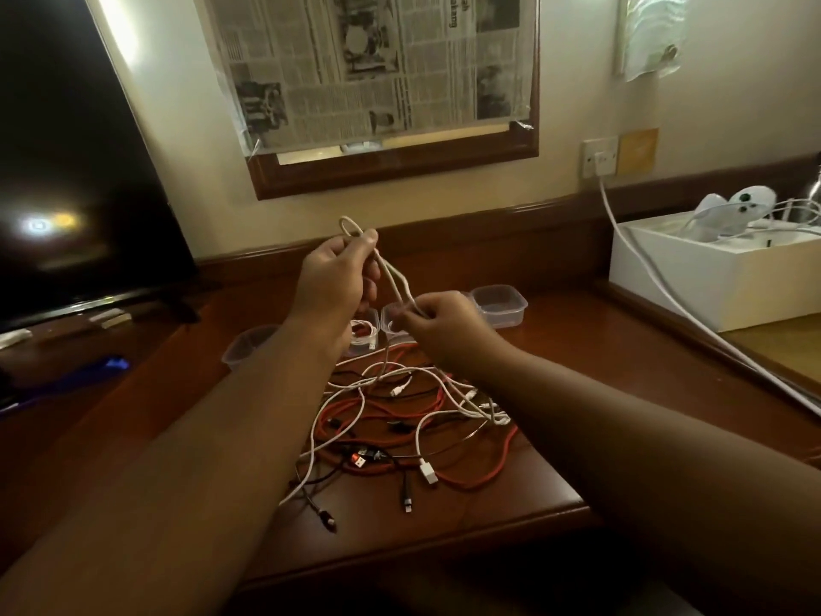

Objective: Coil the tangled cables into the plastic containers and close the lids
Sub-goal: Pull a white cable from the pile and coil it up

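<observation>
**White cable lifted in both hands above the tangle**

Up off the pile, a white cable (391,277), doubled into a narrow loop and held in the air over the tabletop (555,349). Pinched at the top of the loop by the left hand (340,277), fingers curled round the strands, loop end poking out above the fingertips. Lower down and to the right, gripped by the right hand (437,317), fingers curled tight on the same strands. From there, trailing down into the tangle of cables (400,420), white, red and black, spread across the near part of the tabletop, plugs scattered at the edges.

Behind the hands, a row of clear plastic containers: one open at the left (249,346), one in the middle with a coiled white cable (362,333) already inside, partly hidden by the left wrist, one behind the right hand, another at the right (500,304).

Further out: dark screen (75,162) at the left, newspaper (368,64) taped over a framed pane on the wall, white box (719,273) at the right, wall socket (600,156) with a white lead plugged in.
</observation>
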`<state>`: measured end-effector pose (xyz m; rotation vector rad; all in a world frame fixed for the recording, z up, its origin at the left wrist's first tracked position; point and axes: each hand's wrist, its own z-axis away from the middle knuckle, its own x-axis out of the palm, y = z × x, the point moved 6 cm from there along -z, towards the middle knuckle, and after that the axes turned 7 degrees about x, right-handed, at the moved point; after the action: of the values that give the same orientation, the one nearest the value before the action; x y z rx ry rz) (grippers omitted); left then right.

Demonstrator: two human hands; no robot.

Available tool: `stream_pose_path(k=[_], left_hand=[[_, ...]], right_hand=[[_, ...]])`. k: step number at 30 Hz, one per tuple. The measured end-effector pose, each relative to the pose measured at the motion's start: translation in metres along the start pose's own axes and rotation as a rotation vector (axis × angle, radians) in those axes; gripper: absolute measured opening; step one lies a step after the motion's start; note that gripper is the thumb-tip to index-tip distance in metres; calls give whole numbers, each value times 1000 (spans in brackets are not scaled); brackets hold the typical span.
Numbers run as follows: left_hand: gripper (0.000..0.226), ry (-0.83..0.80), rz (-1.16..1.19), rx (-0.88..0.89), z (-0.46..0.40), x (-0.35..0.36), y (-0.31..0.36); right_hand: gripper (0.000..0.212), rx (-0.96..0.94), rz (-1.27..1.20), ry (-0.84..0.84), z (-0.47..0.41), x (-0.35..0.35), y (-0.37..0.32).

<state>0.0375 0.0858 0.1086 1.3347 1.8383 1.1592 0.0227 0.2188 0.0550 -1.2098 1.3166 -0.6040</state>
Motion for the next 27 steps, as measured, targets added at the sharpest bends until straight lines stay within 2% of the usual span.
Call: stream_pose_path(k=[4,6,8,11,14,18,20,22,24,27], left_hand=[[35,-76,123,-77,13,12,-18],[40,-169,126,-168,27,23,-40],[35,-236,87,-210,36,31,-60],[21,-370,40,-174,45,48,-78],[20,-487,-157,-26,49,67,-87],[11,-433,-551,239,41,76,-103],[3,-444,-655,311,34,74,-110],[3,-442,-673,296,25,64,-115],[7,-338,-682,263,11,46,-115],[8,-153,-700,112,-13,6,-118]], right_hand=[[30,-72,58,120,0,-28,-10],[29,-52,-5,135,1,-38,-9],[30,-14,-94,157,2,-46,-6],[32,-26,-171,234,2,-61,-2],[33,-63,-294,253,6,-76,-1],[30,-128,-499,225,15,-95,-5],[29,-141,-566,219,17,-105,-3],[29,-123,-547,246,16,-114,2],[30,-82,-513,270,16,-121,10],[31,-21,-506,275,15,-129,18]])
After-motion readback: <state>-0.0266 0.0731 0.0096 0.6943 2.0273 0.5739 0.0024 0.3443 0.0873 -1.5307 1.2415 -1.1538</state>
